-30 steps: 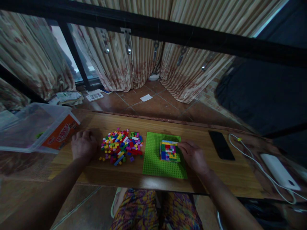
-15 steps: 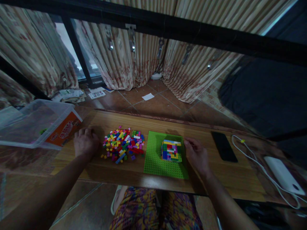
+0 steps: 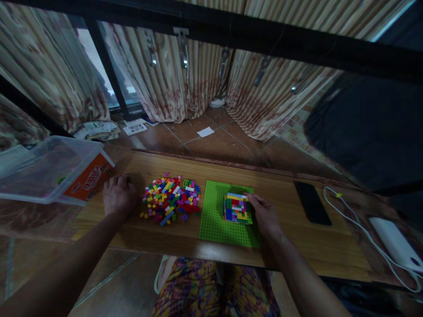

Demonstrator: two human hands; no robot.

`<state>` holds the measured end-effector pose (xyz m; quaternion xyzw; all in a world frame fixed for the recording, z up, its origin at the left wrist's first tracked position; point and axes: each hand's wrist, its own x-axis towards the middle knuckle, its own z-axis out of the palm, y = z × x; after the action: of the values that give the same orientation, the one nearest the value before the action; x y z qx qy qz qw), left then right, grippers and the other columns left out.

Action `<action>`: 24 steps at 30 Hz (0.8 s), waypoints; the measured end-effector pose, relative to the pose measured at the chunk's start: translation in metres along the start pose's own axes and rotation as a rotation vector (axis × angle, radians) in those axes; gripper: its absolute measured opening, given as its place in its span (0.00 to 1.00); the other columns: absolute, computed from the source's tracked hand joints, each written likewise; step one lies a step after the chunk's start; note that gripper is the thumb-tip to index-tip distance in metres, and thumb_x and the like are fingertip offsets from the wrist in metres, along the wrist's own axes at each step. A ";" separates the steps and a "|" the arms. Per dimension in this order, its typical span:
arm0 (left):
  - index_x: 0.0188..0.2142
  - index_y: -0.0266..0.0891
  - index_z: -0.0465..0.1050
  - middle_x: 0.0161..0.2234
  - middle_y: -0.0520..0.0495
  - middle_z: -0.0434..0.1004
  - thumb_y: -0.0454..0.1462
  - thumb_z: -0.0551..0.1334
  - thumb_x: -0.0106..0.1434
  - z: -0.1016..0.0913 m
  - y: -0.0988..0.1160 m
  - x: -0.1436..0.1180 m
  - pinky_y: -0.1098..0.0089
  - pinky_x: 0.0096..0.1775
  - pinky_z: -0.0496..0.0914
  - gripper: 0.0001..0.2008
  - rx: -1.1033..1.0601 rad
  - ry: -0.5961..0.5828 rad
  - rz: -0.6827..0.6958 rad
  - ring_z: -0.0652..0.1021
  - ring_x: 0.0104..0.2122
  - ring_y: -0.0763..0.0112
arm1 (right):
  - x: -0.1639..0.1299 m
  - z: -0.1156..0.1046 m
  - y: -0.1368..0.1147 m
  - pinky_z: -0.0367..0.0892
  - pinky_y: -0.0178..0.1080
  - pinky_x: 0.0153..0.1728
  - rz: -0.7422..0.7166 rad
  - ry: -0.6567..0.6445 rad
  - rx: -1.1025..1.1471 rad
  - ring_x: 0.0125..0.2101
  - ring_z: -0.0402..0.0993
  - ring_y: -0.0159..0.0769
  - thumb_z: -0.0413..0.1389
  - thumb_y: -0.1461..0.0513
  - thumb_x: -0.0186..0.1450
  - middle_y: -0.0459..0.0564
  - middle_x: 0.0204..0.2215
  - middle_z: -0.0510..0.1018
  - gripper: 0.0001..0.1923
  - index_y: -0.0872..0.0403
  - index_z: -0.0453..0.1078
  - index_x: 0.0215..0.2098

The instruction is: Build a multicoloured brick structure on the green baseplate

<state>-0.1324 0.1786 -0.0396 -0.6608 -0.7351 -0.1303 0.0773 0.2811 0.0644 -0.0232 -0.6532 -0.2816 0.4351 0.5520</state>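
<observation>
My right hand [image 3: 263, 213] pinches its thumb and fingers together at the upper right corner of a block structure [image 3: 236, 208]. Whatever the fingertips hold, if anything, is hidden. This low, squarish structure of many-coloured building bricks stands on a green baseplate [image 3: 211, 226]. My left hand [image 3: 119, 196] rests palm down on the wooden table, its fingers curled in and nothing seen in it. It lies between a clear plastic box [image 3: 82, 154] and a pile of loose building bricks [image 3: 172, 198].
On the wooden table [image 3: 284, 193], a black phone [image 3: 312, 202] lies to the right. Beyond it are a white cable [image 3: 358, 229] and a white power bank [image 3: 396, 242]. A dark bar [image 3: 211, 31] crosses above, in front of striped curtains [image 3: 165, 83]. Papers [image 3: 97, 130] lie behind the box.
My right hand has moved left, from beside the baseplate onto the upper right corner of the block structure. My left hand stays in place. The view has shifted slightly.
</observation>
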 end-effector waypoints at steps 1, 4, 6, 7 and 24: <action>0.47 0.31 0.71 0.47 0.34 0.72 0.37 0.49 0.64 0.000 0.000 0.000 0.56 0.51 0.63 0.18 -0.001 -0.001 0.000 0.69 0.49 0.54 | 0.000 0.000 0.001 0.71 0.39 0.33 -0.003 0.005 0.001 0.29 0.76 0.37 0.66 0.47 0.49 0.47 0.30 0.82 0.21 0.53 0.79 0.33; 0.48 0.30 0.71 0.47 0.34 0.72 0.37 0.49 0.64 -0.001 0.000 0.000 0.55 0.51 0.63 0.19 -0.016 -0.002 -0.003 0.69 0.49 0.54 | 0.001 -0.001 0.003 0.70 0.38 0.34 -0.029 0.009 -0.019 0.30 0.76 0.36 0.66 0.47 0.50 0.47 0.31 0.82 0.20 0.52 0.79 0.33; 0.48 0.30 0.71 0.47 0.33 0.71 0.37 0.49 0.64 -0.001 0.001 0.000 0.55 0.52 0.63 0.18 -0.029 -0.002 -0.010 0.69 0.50 0.53 | 0.001 -0.002 0.005 0.70 0.38 0.34 -0.040 0.007 -0.024 0.30 0.76 0.36 0.65 0.47 0.51 0.46 0.31 0.82 0.20 0.52 0.79 0.34; 0.48 0.31 0.71 0.48 0.33 0.71 0.37 0.49 0.64 -0.002 0.002 0.000 0.55 0.52 0.63 0.18 -0.037 -0.005 -0.014 0.69 0.50 0.53 | 0.001 -0.003 0.005 0.70 0.38 0.34 -0.041 0.004 -0.025 0.30 0.76 0.36 0.65 0.47 0.51 0.46 0.31 0.82 0.20 0.52 0.79 0.34; 0.47 0.31 0.72 0.47 0.31 0.71 0.37 0.48 0.63 0.001 0.001 -0.001 0.53 0.50 0.64 0.20 -0.073 0.011 -0.051 0.69 0.49 0.48 | 0.000 -0.022 -0.013 0.69 0.41 0.34 -0.304 0.162 -0.381 0.33 0.75 0.40 0.50 0.43 0.64 0.55 0.36 0.80 0.28 0.57 0.76 0.42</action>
<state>-0.1308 0.1783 -0.0401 -0.6436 -0.7460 -0.1625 0.0537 0.3019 0.0565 -0.0101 -0.7282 -0.4083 0.2323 0.4990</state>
